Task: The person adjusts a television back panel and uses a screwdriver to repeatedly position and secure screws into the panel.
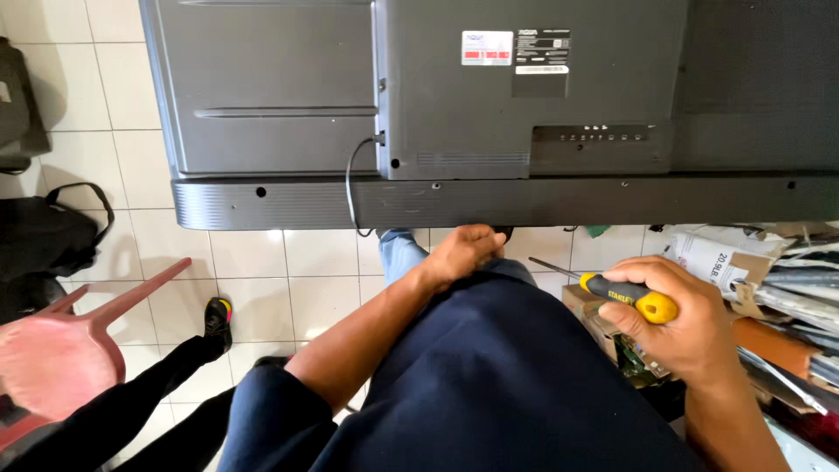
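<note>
Screwdriver [612, 289] with a black and yellow handle, gripped in the right hand [683, 322] near the lower edge of a grey television back [437, 96].

Its thin metal shaft runs up and to the left, long axis nearly level, tip toward the left hand [461, 252]. Right fingers are clamped around the handle, yellow butt end showing. The left hand rests on the person's blue-trousered knee, fingers curled together, just under the television. A thin cable [351, 183] hangs from the set. At right, an open cardboard box [584, 301] sits among papers [708, 258]; its contents are hidden. A red plastic chair [61, 350] stands at left.
</note>
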